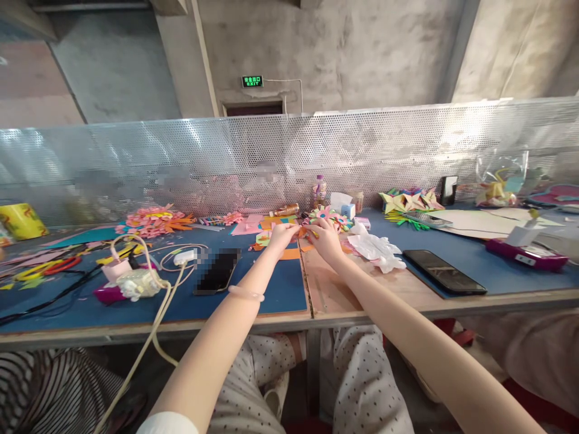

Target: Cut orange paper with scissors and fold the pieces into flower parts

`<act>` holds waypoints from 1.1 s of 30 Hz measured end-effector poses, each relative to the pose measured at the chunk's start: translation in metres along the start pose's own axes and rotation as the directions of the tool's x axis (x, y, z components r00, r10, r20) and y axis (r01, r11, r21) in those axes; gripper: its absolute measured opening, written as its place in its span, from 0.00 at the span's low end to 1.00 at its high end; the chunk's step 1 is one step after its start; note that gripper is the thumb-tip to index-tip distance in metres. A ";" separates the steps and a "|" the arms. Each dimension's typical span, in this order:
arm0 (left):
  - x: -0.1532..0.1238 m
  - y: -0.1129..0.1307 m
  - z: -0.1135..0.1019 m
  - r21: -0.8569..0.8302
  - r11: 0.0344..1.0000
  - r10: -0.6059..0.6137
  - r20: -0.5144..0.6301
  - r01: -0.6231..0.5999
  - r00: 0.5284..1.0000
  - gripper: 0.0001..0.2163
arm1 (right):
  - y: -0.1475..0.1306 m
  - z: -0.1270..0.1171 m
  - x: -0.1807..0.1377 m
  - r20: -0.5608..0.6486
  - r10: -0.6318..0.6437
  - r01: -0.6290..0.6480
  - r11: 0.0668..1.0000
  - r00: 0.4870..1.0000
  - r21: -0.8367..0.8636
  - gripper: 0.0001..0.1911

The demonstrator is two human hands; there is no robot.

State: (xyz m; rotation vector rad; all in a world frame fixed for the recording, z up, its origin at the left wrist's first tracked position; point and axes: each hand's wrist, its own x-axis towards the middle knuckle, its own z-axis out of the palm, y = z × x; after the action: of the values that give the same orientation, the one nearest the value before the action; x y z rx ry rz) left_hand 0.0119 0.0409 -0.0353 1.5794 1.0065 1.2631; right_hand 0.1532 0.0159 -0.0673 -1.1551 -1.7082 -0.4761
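Both my arms reach out over the table to its far middle. My left hand (281,234) and my right hand (324,236) meet there, fingers pinched together on a small orange paper piece (302,232) between them. Just behind my right hand lies a colourful paper flower (329,215). Orange and pink paper sheets (253,228) lie under and behind my left hand. A pale bracelet (245,293) sits on my left forearm.
A black phone (444,272) lies right of my arms, crumpled white paper (375,250) beside it. Another dark phone (218,271), cables and a white charger (136,283) lie left. Paper flowers (154,220), folded paper stars (409,202), a small bottle (320,191) and a perforated metal screen (181,163) line the back.
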 end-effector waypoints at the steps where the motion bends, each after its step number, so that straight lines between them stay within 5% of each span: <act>1: -0.001 0.000 0.000 -0.002 1.000 0.001 -0.002 -0.001 1.000 0.08 | -0.001 0.000 0.000 0.004 -0.002 0.002 1.000 1.000 -0.004 0.11; 11: -0.002 0.002 0.002 -0.117 0.992 -0.036 0.035 0.040 0.999 0.07 | -0.004 -0.003 0.001 -0.023 0.043 -0.043 0.999 0.999 -0.016 0.07; 33: 0.011 -0.013 -0.002 -0.280 0.956 -0.080 0.035 0.087 0.996 0.10 | -0.002 -0.007 0.000 0.053 -0.203 0.209 0.957 0.978 -0.199 0.13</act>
State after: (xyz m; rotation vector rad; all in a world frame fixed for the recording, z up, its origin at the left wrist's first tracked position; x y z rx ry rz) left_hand 0.0109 0.0559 -0.0438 1.3168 0.8287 1.2648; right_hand 0.1549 0.0092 -0.0639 -1.1376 -1.8506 -0.7811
